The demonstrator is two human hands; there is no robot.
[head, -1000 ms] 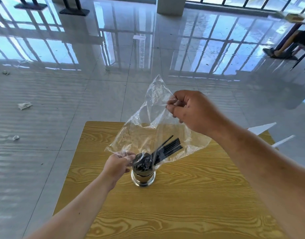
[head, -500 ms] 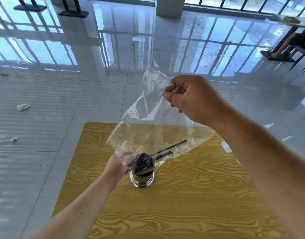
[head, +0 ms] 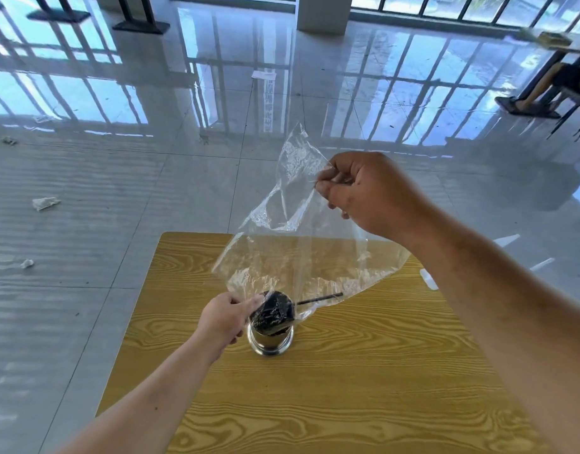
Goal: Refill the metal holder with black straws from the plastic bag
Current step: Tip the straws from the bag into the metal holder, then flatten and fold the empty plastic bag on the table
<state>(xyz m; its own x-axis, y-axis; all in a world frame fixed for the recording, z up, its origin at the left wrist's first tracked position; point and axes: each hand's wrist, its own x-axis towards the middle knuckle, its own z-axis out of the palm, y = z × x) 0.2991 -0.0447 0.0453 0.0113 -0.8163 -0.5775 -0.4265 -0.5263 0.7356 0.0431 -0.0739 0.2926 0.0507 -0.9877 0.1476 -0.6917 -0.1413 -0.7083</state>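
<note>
I note the right hand (head: 377,191) pinching the bag (head: 301,253) up at one o'clock, left hand (head: 228,317) gripping its mouth over the full holder (head: 271,339) — one straw (head: 319,299) left inside.

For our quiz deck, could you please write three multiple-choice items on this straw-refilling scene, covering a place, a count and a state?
1. Where does the metal holder stand?
A. On the wooden table
B. On the tiled floor
C. On a chair

2. How many black straws are still plainly lying loose in the plastic bag?
A. One
B. Five
C. None

3. How is the bag held?
A. Flat on the table
B. Raised by the right hand, its mouth at the holder by the left hand
C. Knotted shut

Answers: 1 A, the holder sits on the wood grain. 2 A, a single straw shows through the plastic. 3 B, both hands pinch it.
</note>
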